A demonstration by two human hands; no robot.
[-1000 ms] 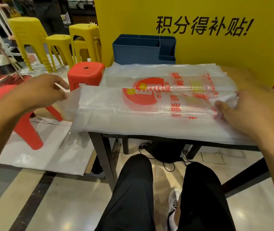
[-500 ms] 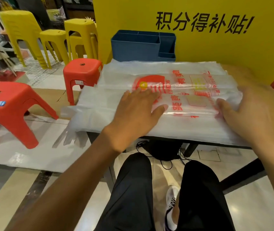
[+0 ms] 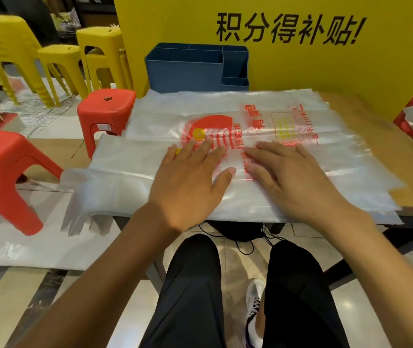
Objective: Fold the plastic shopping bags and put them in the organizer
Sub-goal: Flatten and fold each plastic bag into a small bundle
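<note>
Table (image 3: 376, 136): wooden top, dark frame | bags (image 3: 301, 182): clear stack, red print, lying flat, spilling over the left edge | organizer (image 3: 195, 69): blue, at the back, touching the stack

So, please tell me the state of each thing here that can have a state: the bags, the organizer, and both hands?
Top plastic bag: partly folded lengthwise, lying flat on the stack, pressed by both hands.
Stack of bags: unfolded, flat on the table, handles hanging over the left edge.
Blue organizer: upright at the back; no bags visible in it.
Left hand: flat, fingers straight, pressing the bag.
Right hand: flat, fingers straight, pressing the bag.
</note>
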